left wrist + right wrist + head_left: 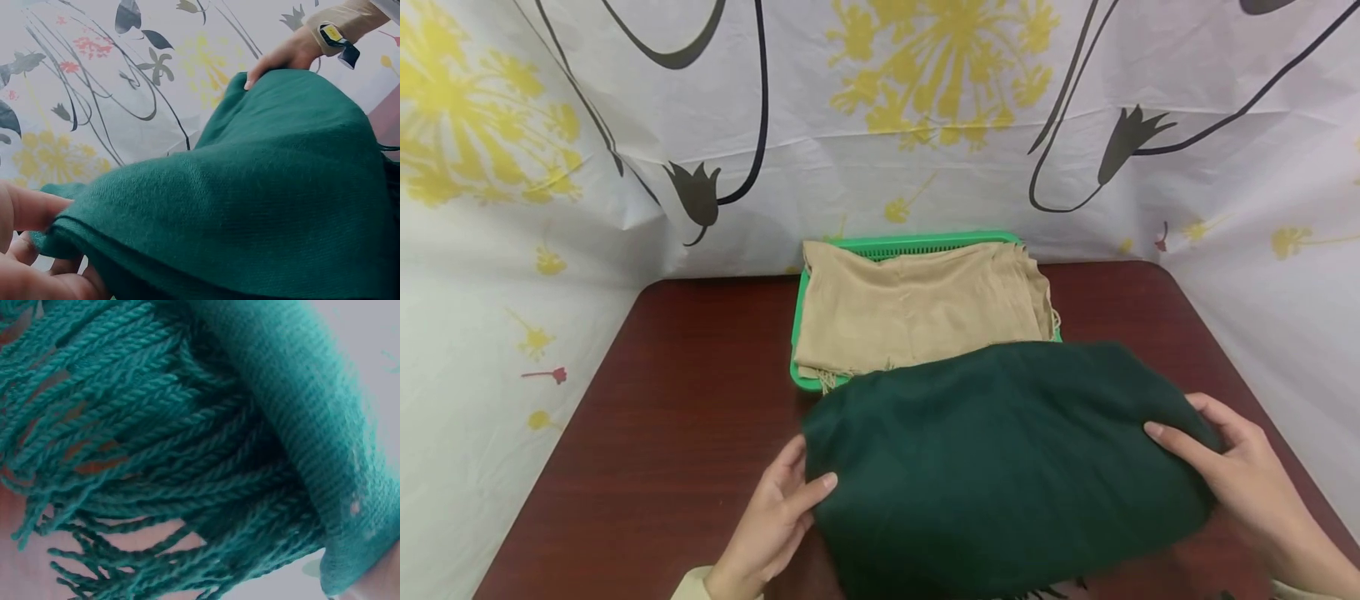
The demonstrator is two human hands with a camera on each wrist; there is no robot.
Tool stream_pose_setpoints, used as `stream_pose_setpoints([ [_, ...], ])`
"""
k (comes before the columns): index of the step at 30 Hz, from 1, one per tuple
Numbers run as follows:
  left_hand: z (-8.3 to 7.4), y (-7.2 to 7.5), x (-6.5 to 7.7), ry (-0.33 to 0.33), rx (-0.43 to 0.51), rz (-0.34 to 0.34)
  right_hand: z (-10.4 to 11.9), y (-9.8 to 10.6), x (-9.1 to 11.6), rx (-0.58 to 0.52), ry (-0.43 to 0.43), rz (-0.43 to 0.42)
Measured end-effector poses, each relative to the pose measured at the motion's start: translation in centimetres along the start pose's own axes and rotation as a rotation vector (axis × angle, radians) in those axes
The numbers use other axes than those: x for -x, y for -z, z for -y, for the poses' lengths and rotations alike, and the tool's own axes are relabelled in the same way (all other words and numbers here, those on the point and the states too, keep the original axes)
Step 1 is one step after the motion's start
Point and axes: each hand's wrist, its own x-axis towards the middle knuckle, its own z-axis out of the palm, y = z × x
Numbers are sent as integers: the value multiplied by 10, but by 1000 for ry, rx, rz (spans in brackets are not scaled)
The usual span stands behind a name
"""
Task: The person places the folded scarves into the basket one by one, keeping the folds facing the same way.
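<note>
A folded dark green scarf point(1000, 475) is held up between both hands over the near part of the table. My left hand point(775, 508) pinches its left edge, thumb on top and fingers beneath. At the opposite end my right hand point(1232, 458) grips the right edge, its thumb lying over the cloth. Layered folds of the scarf point(237, 187) show in the left wrist view, with the right hand point(287, 56) at the far end. Twisted tassels point(162, 462) hang from the scarf and fill the right wrist view, where the right hand is mostly hidden.
Behind the scarf, a green plastic basket point(797, 333) stands near the table's back edge. A folded beige fringed scarf point(917, 304) lies in it, its lower edge overlapping the rim. The dark red-brown table point(647, 433) is enclosed by white patterned sheets point(880, 175).
</note>
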Motion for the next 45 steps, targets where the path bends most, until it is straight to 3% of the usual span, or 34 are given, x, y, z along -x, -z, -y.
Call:
stream_pose_setpoints([
  [4, -10, 2, -4, -39, 56, 1, 8, -3, -7, -40, 55, 18],
  [10, -22, 9, -9, -120, 102, 75, 20, -10, -16, -12, 123, 1],
  [15, -31, 13, -13, -173, 98, 107, 27, -15, -21, -187, 129, 13],
  [18, -37, 14, -15, -167, 85, 82, 31, -16, -23, -243, 122, 29],
  [26, -53, 16, -23, -137, 22, 43, 40, -20, -33, -73, 160, 0],
  [32, -68, 20, -31, -138, -47, 16, 48, -23, -41, -73, 209, 18],
  [40, -88, 27, -44, -156, -116, -10, 61, -33, -50, -169, 186, 8],
  [45, -100, 30, -54, -131, -117, -21, 67, -38, -56, -235, 203, -1],
])
